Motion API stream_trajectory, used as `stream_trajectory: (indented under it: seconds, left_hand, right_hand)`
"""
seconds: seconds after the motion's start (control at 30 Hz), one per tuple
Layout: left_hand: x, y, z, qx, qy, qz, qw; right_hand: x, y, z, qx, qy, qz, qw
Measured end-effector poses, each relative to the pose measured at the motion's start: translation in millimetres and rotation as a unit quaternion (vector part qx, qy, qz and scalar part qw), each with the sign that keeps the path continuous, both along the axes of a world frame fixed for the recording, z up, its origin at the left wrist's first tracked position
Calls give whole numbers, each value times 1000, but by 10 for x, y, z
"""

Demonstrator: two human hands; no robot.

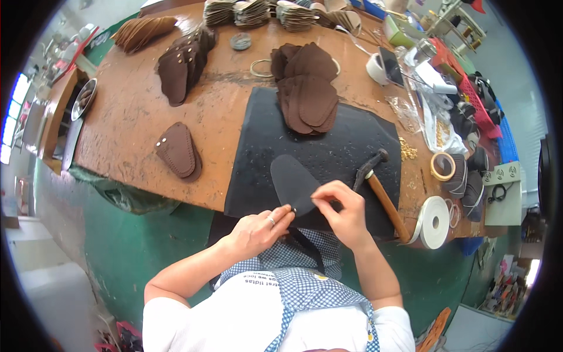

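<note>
A dark grey, tongue-shaped flat piece [293, 182] lies on the black mat, its rounded end pointing away from me. My left hand [261, 230], wearing a ring, pinches its narrow near end, where a small shiny spot shows beside the fingertips. On the right edge of the same piece, the fingers of my right hand [343, 212] are pressed together; whether they also hold something small is hidden. To the right of that hand a hammer [384, 202] with a wooden handle rests on the mat. Beyond the piece, brown leather pieces [308, 94] lie in overlapping piles.
The black mat [249, 152] covers the near middle of the wooden table. Brown pieces with metal studs [179, 151] lie left, another stack [185, 64] behind them. At right are a white tape roll [434, 223], a yellowish tape roll [443, 166], small brass-coloured parts [407, 149] and a phone [390, 66].
</note>
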State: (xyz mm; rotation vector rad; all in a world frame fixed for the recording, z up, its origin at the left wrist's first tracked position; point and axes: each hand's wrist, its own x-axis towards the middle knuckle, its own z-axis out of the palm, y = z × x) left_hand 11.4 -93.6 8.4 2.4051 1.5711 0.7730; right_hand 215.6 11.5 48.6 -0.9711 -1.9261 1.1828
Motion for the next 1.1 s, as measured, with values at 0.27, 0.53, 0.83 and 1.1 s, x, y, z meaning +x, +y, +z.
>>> stream_trajectory:
  seconds: [0.27, 0.53, 0.83, 1.1]
  left_hand:
    - [58, -70, 247, 67, -252, -47, 964]
    - [123, 178, 685, -54, -429, 180, 884]
    - [-191, 384, 159, -102, -588, 226, 770]
    - [-428, 128, 22, -25, -354, 298, 886]
  right_hand:
    - [216, -210, 190, 106, -37, 85, 990]
    - [160, 74, 216, -162, 77, 6, 984]
    - [-184, 601, -70, -17, -157, -23, 987]
    - [743, 241, 147, 174, -295, -238, 909]
